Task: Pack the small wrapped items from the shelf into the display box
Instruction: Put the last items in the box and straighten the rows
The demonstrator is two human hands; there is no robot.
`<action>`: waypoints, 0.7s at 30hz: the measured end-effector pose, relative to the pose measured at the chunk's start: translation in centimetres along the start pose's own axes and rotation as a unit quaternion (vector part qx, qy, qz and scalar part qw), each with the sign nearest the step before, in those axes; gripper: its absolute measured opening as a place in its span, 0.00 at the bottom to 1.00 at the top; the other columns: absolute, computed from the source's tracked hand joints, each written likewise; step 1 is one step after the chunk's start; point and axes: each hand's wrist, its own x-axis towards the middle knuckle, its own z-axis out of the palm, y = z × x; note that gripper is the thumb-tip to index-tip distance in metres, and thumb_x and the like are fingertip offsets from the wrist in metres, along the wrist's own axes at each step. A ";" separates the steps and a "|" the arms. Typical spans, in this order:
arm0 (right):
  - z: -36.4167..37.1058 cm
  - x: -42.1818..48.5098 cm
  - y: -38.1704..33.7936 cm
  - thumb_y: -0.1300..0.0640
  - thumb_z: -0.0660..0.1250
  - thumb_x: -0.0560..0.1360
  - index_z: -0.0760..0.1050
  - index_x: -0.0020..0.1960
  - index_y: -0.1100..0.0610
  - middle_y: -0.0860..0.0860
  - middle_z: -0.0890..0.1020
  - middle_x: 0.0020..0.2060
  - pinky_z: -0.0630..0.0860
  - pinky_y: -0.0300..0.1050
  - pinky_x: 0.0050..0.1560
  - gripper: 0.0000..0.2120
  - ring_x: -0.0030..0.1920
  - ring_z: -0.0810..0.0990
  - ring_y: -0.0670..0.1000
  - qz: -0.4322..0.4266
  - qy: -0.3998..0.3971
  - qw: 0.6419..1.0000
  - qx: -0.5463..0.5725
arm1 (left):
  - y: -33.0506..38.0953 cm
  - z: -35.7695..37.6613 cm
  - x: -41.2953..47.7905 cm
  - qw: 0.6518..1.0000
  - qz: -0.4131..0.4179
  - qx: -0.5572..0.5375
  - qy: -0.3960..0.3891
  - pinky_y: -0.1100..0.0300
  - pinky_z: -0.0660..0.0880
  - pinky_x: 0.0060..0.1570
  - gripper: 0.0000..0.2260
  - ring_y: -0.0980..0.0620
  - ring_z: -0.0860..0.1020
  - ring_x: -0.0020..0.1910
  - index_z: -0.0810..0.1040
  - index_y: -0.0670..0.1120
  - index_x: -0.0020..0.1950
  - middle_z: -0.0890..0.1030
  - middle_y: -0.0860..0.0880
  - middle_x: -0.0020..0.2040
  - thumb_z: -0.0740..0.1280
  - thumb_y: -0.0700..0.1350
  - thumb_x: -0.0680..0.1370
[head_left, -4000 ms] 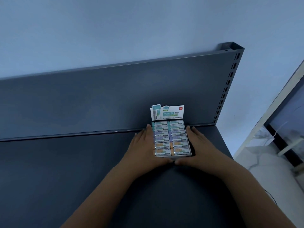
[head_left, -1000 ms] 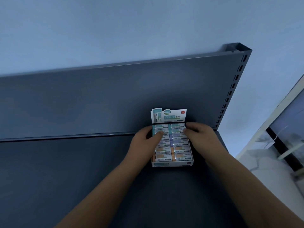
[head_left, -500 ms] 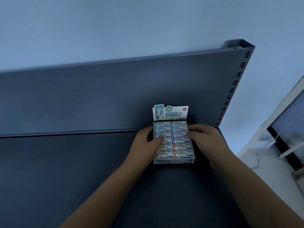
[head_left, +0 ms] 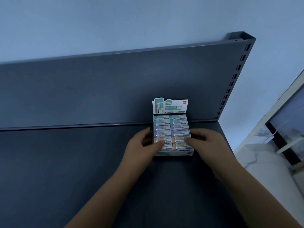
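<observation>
A small white display box (head_left: 181,154) stands on the dark shelf (head_left: 65,162) against the back panel, its printed header card (head_left: 171,106) upright. Two columns of small wrapped items (head_left: 171,129) fill it, with teal ones at the back, purple in the middle and orange in front. My left hand (head_left: 141,147) holds the box's left side, its thumb lying on the front orange items. My right hand (head_left: 207,143) holds the right side, thumb pressing on the front right items. No loose items show on the shelf.
The shelf's grey back panel (head_left: 115,89) rises behind the box, with a slotted upright post (head_left: 236,74) at its right end. Past the shelf's right edge lie a pale floor (head_left: 269,171) and a dark-framed window (head_left: 289,129).
Both hands have slid from the middle rows toward the front of the box, thumbs now on the orange items. The box has stayed against the back panel.
</observation>
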 end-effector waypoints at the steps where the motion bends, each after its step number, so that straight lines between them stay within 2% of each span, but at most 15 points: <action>1: -0.1 -0.3 0.4 0.58 0.73 0.73 0.83 0.50 0.44 0.37 0.85 0.43 0.80 0.46 0.54 0.11 0.45 0.84 0.39 -0.005 0.012 1.000 -0.028 | -0.4 0.1 -0.6 1.000 0.006 0.013 0.006 0.57 0.78 0.60 0.18 0.61 0.81 0.56 0.79 0.56 0.62 0.84 0.58 0.56 0.74 0.41 0.75; 4: 0.4 -1.3 0.7 0.56 0.76 0.69 0.83 0.49 0.40 0.32 0.84 0.42 0.78 0.36 0.51 0.13 0.44 0.81 0.33 -0.025 0.032 0.997 -0.058 | -1.6 0.7 -1.6 0.996 0.040 0.069 0.025 0.58 0.78 0.60 0.26 0.62 0.80 0.57 0.79 0.59 0.65 0.82 0.59 0.59 0.77 0.41 0.70; 6: 1.0 -1.7 0.6 0.54 0.76 0.68 0.80 0.45 0.35 0.33 0.84 0.44 0.75 0.29 0.48 0.14 0.47 0.80 0.32 -0.049 0.039 0.996 -0.069 | -2.0 0.9 -1.5 0.991 0.068 0.105 0.045 0.59 0.77 0.60 0.28 0.62 0.80 0.57 0.79 0.63 0.63 0.81 0.60 0.59 0.78 0.41 0.68; 8: 1.4 -2.0 0.7 0.50 0.77 0.67 0.78 0.46 0.31 0.36 0.82 0.48 0.72 0.31 0.50 0.15 0.51 0.78 0.35 -0.077 0.039 0.991 -0.100 | -2.0 0.8 -1.5 0.986 0.086 0.136 0.042 0.63 0.77 0.60 0.29 0.64 0.79 0.57 0.78 0.65 0.63 0.80 0.61 0.58 0.78 0.41 0.67; 10: 1.1 -2.2 0.7 0.47 0.77 0.67 0.76 0.48 0.29 0.36 0.79 0.50 0.69 0.28 0.49 0.17 0.52 0.77 0.35 -0.084 0.006 0.989 -0.121 | -1.9 0.5 -1.7 0.983 0.102 0.150 0.027 0.66 0.75 0.60 0.31 0.66 0.78 0.57 0.76 0.67 0.63 0.79 0.62 0.59 0.78 0.40 0.68; 13: -0.3 -1.9 1.4 0.49 0.78 0.67 0.74 0.53 0.27 0.35 0.78 0.51 0.68 0.23 0.46 0.23 0.53 0.75 0.32 -0.116 -0.031 0.974 -0.194 | -1.9 -0.1 -1.8 0.977 0.134 0.161 0.040 0.66 0.75 0.60 0.29 0.65 0.79 0.58 0.75 0.69 0.61 0.81 0.63 0.58 0.77 0.39 0.71; 15: -0.6 -1.6 1.9 0.54 0.77 0.68 0.75 0.59 0.29 0.33 0.78 0.49 0.66 0.21 0.49 0.27 0.54 0.74 0.33 -0.151 -0.018 0.960 -0.234 | -2.0 0.0 -1.7 0.975 0.142 0.162 0.061 0.63 0.77 0.59 0.25 0.64 0.80 0.57 0.79 0.67 0.60 0.82 0.65 0.56 0.76 0.40 0.73; 17: -0.4 -1.4 2.5 0.55 0.76 0.70 0.76 0.63 0.34 0.33 0.78 0.48 0.66 0.22 0.51 0.26 0.53 0.74 0.36 -0.174 0.002 0.951 -0.257 | -2.1 0.2 -1.7 0.973 0.145 0.165 0.063 0.60 0.78 0.59 0.22 0.63 0.81 0.56 0.82 0.62 0.61 0.83 0.65 0.55 0.76 0.40 0.73; 21: 0.6 -1.2 3.5 0.54 0.72 0.73 0.77 0.63 0.39 0.39 0.81 0.50 0.67 0.26 0.48 0.21 0.51 0.75 0.40 -0.200 0.030 0.938 -0.281 | -2.2 0.3 -1.4 0.974 0.138 0.165 0.078 0.60 0.79 0.57 0.20 0.65 0.81 0.53 0.83 0.60 0.60 0.83 0.65 0.53 0.77 0.41 0.72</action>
